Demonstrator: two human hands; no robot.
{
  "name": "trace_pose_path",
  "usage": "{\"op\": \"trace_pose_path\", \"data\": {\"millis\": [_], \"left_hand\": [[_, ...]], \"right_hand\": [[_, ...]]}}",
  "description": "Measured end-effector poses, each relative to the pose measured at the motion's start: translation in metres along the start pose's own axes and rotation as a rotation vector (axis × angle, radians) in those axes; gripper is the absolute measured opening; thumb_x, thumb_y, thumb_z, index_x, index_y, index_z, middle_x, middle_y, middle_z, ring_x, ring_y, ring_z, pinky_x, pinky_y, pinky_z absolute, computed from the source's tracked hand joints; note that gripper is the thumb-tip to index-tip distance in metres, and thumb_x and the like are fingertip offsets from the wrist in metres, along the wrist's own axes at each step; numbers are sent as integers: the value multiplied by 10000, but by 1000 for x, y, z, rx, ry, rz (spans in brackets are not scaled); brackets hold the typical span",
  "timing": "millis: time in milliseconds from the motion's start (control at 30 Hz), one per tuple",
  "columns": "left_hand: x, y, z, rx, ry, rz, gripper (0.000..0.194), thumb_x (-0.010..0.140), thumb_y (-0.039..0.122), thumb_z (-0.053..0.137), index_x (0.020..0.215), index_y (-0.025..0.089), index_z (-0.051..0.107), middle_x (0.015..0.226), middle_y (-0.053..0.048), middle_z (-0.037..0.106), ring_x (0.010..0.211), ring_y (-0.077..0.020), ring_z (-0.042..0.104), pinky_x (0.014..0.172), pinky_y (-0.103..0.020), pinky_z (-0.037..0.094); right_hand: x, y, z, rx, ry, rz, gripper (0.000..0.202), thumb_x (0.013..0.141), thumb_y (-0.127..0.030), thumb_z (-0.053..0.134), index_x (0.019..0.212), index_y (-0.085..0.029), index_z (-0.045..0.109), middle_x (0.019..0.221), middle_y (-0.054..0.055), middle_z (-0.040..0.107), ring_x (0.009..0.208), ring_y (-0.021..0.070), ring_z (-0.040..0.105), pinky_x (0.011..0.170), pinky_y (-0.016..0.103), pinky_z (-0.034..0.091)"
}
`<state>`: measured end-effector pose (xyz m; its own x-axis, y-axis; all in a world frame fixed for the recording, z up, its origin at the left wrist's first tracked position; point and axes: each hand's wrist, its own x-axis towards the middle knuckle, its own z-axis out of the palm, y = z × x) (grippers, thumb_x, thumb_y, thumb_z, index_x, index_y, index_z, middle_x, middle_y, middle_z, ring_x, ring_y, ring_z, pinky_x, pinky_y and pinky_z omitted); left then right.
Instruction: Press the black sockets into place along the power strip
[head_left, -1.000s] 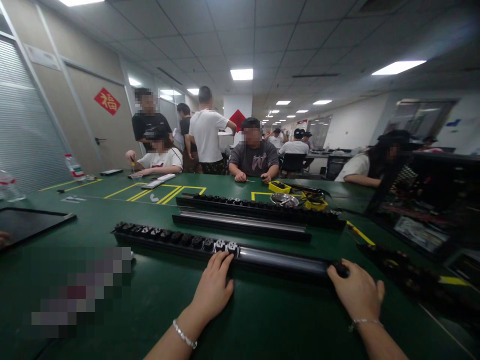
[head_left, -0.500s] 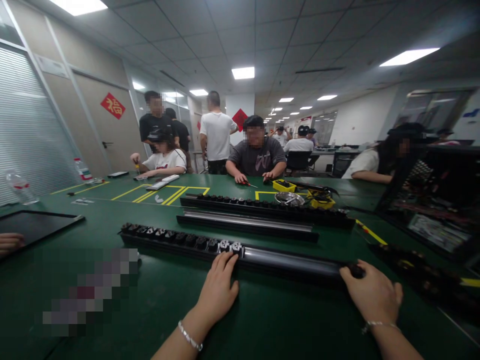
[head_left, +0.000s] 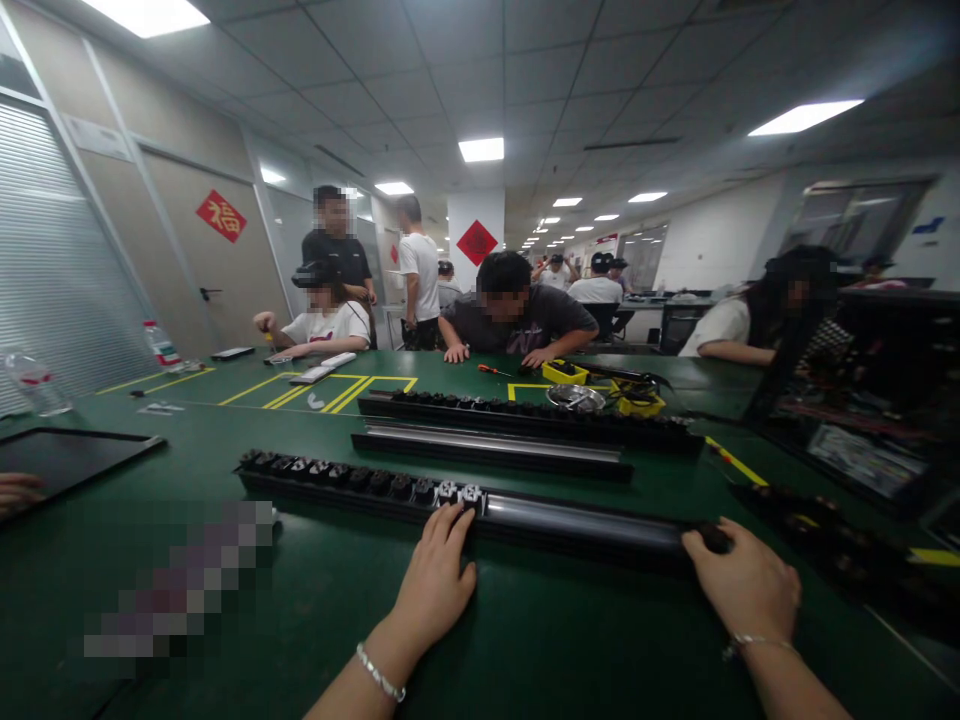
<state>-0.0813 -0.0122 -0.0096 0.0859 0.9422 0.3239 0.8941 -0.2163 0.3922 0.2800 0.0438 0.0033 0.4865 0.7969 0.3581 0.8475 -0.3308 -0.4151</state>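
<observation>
A long black rail [head_left: 585, 522] lies across the green table before me, its right half showing a smooth, shiny channel. Small black blocks [head_left: 380, 481] fill the left half in a row, and the last two have pale, cross-like tops. My left hand [head_left: 439, 565] rests with fingers stretched out on the near edge of the rail, the fingertips touching the block at the row's right end. At the rail's right end, my right hand [head_left: 750, 580] has thumb and fingers closed around a small black block [head_left: 716, 538], partly hidden by the hand.
Behind lie a bare black rail [head_left: 487, 455] and another filled with blocks [head_left: 540, 412]. Farther back are a metal bowl [head_left: 575, 398], yellow trays [head_left: 565, 372] and a screwdriver [head_left: 491, 370]. An open computer case [head_left: 862, 400] stands right. A co-worker's hand [head_left: 19, 492] touches a black panel [head_left: 90, 455].
My hands and the rail stay nearly where they were. Across the table, the person in grey has leaned down and forward, away from the screwdriver. A standing person in black has shifted right.
</observation>
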Motion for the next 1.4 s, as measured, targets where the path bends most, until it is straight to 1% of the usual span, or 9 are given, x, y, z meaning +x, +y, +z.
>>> {"op": "trace_pose_path", "data": {"millis": [133, 233, 467, 600, 733, 933, 1067, 1200, 1400], "left_hand": [[1, 1, -1, -4, -7, -4, 594, 750, 207, 461, 1339, 227, 382, 1416, -40, 367, 1343, -224, 254, 1115, -420, 242], [0, 2, -3, -5, -14, -9, 590, 756, 216, 458, 1341, 227, 378, 1416, -39, 367, 1345, -224, 251, 1114, -422, 241], [0, 3, -4, -11, -15, -9, 583, 756, 209, 455, 1335, 215, 387, 1414, -49, 369, 1344, -228, 251, 1112, -425, 244], [1, 3, -3, -7, -12, -5, 580, 751, 204, 456, 1328, 211, 397, 1405, -47, 379, 1340, -223, 256, 1115, -423, 237], [1, 2, -4, -14, -14, -9, 576, 758, 204, 454, 1331, 208, 393, 1408, -50, 374, 1345, -223, 245, 1115, -417, 236], [0, 2, -4, -25, -10, -9, 587, 752, 200, 461, 1334, 216, 388, 1411, -47, 373, 1342, -218, 253, 1118, -408, 231], [-1, 4, -4, -23, -18, -11, 591, 751, 193, 450, 1338, 216, 386, 1413, -42, 372, 1343, -222, 252, 1119, -416, 230], [0, 4, -6, -44, -34, -27, 597, 752, 208, 457, 1343, 237, 379, 1423, -32, 362, 1345, -238, 246, 1114, -439, 237], [0, 4, -5, -54, -37, -31, 596, 753, 216, 455, 1344, 222, 382, 1426, -39, 359, 1349, -239, 236, 1117, -433, 232]], "right_hand": [[3, 4, 1, 39, 10, 4, 490, 740, -521, 432, 994, -133, 593, 1156, 144, 586, 1057, 318, 531, 922, 471, 398], [4, 5, 0, 65, -5, 30, 494, 735, -522, 441, 992, -128, 592, 1165, 150, 580, 1066, 330, 523, 914, 476, 410], [5, 6, -3, 102, -31, 60, 499, 744, -511, 436, 999, -112, 594, 1230, 151, 540, 1109, 356, 489, 942, 490, 397], [7, 11, -2, 112, -17, 45, 497, 743, -504, 442, 990, -103, 603, 1247, 166, 524, 1129, 363, 473, 964, 501, 375], [10, 14, 0, 119, -22, 75, 516, 735, -502, 449, 1018, -98, 601, 1266, 173, 509, 1134, 375, 468, 958, 512, 378], [11, 15, -1, 129, -48, 120, 549, 724, -505, 441, 1061, -95, 579, 1311, 153, 479, 1147, 363, 466, 981, 472, 371], [11, 15, -2, 148, -54, 136, 575, 721, -520, 428, 1086, -97, 566, 1295, 162, 489, 1130, 371, 475, 951, 487, 391], [12, 16, -2, 177, -36, 145, 561, 707, -519, 439, 1085, -126, 571, 1267, 163, 511, 1111, 378, 486, 920, 498, 408], [14, 20, -3, 178, -21, 147, 563, 699, -520, 438, 1086, -133, 569, 1253, 167, 517, 1117, 383, 480, 906, 504, 419]]}}
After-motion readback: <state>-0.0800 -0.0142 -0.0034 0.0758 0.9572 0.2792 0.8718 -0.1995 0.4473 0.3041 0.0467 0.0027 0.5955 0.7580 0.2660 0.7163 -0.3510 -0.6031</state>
